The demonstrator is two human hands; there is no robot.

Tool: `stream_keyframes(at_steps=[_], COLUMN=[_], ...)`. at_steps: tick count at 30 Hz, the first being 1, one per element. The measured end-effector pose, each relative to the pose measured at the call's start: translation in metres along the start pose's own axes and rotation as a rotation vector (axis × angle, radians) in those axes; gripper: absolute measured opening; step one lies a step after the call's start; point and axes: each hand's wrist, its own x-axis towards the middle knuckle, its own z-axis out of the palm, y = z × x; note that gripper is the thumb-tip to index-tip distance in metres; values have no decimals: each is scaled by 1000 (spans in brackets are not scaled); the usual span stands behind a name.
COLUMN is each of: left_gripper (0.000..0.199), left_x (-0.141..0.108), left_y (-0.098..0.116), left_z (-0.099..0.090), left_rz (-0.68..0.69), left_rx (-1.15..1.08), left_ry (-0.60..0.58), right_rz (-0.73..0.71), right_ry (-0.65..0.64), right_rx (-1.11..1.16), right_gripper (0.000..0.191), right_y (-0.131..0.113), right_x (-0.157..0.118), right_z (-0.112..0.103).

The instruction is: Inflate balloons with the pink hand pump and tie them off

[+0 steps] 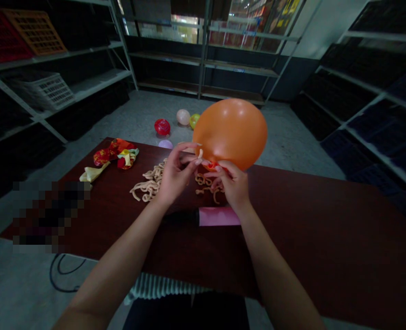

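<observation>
Over a dark red-brown table (313, 229), an inflated orange balloon (233, 133) seems to be at the step of closing its neck.
The balloon is in front of the person, above the table's far side. A pink-and-black hand pump (218, 216) lies on the nearer side, one end hidden by the right arm. A heap of curly beige strands (150, 187) lies beside the left hand (177, 176). The right hand (235, 185) is pinching the balloon's red-orange neck (212, 165); the left, thumb against fingers, appears to grip one short beige strand (201, 154). Whether this strand touches the neck, one cannot tell. In judgement, the next move calls for the right fingers to hold the neck tightly, so that no air escapes, while the left passes the strand around it.
</observation>
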Motion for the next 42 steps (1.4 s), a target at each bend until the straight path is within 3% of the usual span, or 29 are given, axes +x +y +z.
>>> stream_keyframes(at_steps=[7, 10, 13, 16, 21, 27, 31, 34, 36, 38, 42], left_gripper=[11, 9, 29, 42, 27, 23, 20, 17, 15, 14, 14], left_x=[0, 1, 0, -2, -5, -16, -21, -18, -12, -2, 25], left_y=[0, 2, 6, 6, 2, 5, 12, 16, 19, 25, 44], left_z=[-2, -6, -6, -4, -5, -5, 1, 6, 8, 9, 7], left_rz=[94, 200, 323, 432, 566, 693, 676, 624, 617, 660, 849], left_rx=[98, 191, 296, 387, 489, 520, 432, 372, 385, 438, 570], left_ry=[176, 67, -147, -239, -254, -233, -187, -145, -148, -201, -317], right_rz=[64, 56, 62, 71, 62, 114, 115, 124, 147, 166, 109], right_ry=[-82, -76, -42, -18, -66, -163, -284, -374, -416, -406, -248], right_rx=[190, 223, 202, 206, 271, 317, 376, 433, 499, 533, 454], right_gripper=[34, 33, 34, 34, 37, 40, 46, 70, 76, 70, 56], right_y=[-3, -4, -5, -4, -3, -5, -11, -18, -24, -32, -54], right_x=[-7, -8, -8, -7, -6, -6, -6, -7, -6, -2, 19], right_z=[17, 18, 17, 15, 14, 13, 7, 0, -5, -9, -14])
